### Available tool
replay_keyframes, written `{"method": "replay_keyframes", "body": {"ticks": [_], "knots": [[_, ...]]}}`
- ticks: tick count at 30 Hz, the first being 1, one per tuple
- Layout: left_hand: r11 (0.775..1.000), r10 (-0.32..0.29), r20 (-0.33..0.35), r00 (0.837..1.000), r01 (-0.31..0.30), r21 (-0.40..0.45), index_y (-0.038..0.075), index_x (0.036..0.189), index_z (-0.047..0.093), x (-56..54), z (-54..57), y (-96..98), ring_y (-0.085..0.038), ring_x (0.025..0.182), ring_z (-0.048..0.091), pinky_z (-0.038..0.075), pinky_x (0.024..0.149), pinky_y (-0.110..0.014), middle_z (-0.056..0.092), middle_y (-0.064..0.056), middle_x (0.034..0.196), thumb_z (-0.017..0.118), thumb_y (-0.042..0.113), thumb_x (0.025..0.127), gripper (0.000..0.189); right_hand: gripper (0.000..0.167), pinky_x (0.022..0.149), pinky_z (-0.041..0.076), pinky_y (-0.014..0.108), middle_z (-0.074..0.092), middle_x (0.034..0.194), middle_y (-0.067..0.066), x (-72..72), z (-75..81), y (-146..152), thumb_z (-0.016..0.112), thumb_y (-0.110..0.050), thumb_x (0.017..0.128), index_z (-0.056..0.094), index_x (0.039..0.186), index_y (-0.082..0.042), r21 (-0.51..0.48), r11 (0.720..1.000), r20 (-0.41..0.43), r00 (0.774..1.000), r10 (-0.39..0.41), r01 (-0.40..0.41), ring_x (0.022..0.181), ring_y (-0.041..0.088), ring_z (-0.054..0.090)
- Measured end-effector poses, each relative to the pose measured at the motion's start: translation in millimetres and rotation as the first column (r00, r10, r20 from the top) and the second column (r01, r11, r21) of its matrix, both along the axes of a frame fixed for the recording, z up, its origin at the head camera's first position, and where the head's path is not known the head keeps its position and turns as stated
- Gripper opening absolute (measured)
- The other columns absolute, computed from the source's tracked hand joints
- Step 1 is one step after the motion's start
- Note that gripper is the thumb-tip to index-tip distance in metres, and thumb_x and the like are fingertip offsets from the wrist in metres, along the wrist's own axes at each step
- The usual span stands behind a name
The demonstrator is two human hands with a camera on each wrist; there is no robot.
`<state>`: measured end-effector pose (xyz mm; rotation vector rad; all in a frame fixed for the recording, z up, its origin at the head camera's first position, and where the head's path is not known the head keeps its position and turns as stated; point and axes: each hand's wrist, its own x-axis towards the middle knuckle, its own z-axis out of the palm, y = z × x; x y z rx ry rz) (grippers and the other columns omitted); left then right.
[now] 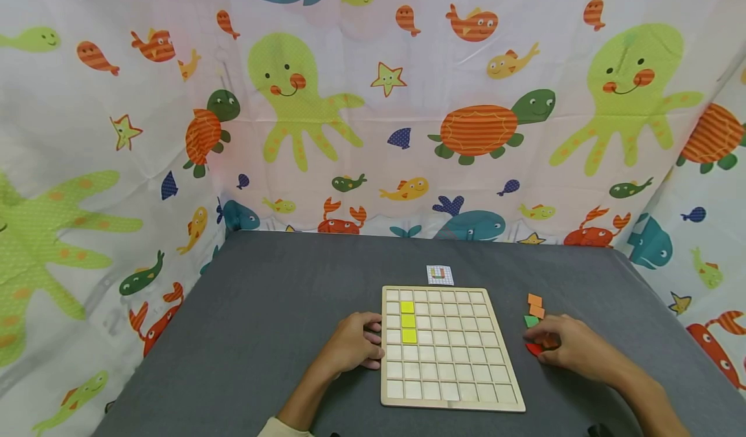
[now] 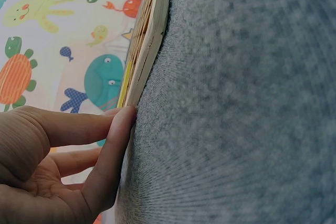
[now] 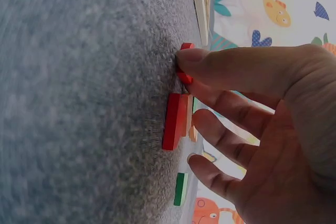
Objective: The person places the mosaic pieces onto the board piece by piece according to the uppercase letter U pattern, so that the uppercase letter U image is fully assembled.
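A framed wooden grid board (image 1: 457,406) lies on the table with three yellow tiles (image 1: 408,321) in one column near its left side. My left hand (image 1: 352,342) rests at the board's left edge, fingertips touching the frame; the left wrist view shows the thumb (image 2: 125,127) right against that edge. Right of the board, my right hand (image 1: 574,346) is over a small group of tiles. Thumb and index finger pinch a red tile (image 3: 186,74) close to the table. Another red tile (image 3: 172,121) lies just beside it, with a green tile (image 3: 180,189) farther off.
Two orange tiles (image 1: 535,305) and a green tile (image 1: 531,321) lie beyond my right hand. A small card (image 1: 440,275) with a coloured grid pattern sits behind the board. The dark grey table (image 1: 280,320) backs onto a curtain (image 1: 373,42) printed with sea animals.
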<state>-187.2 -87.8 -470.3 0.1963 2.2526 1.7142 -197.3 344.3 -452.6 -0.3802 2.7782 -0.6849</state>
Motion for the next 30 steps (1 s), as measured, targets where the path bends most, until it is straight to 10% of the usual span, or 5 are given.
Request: {"method": "replay_keyframes", "body": {"ticks": [30], "knots": [[1.0, 0.001, -0.019, 1.0, -0.001, -0.01, -0.011, 0.143, 0.056, 0.3, -2.1, 0.0, -0.024, 0.097, 0.068, 0.068, 0.062, -0.037, 0.061, -0.018, 0.122, 0.076, -0.018, 0.081, 0.066, 0.031, 0.074, 0.049, 0.033, 0.066, 0.095, -0.003, 1.3, -0.9, -8.8, 0.087, -0.025, 0.083, 0.08, 0.111, -0.014, -0.023, 1.0, -0.026, 1.0, -0.004, 0.004, 0.092, 0.017, 0.054]]}}
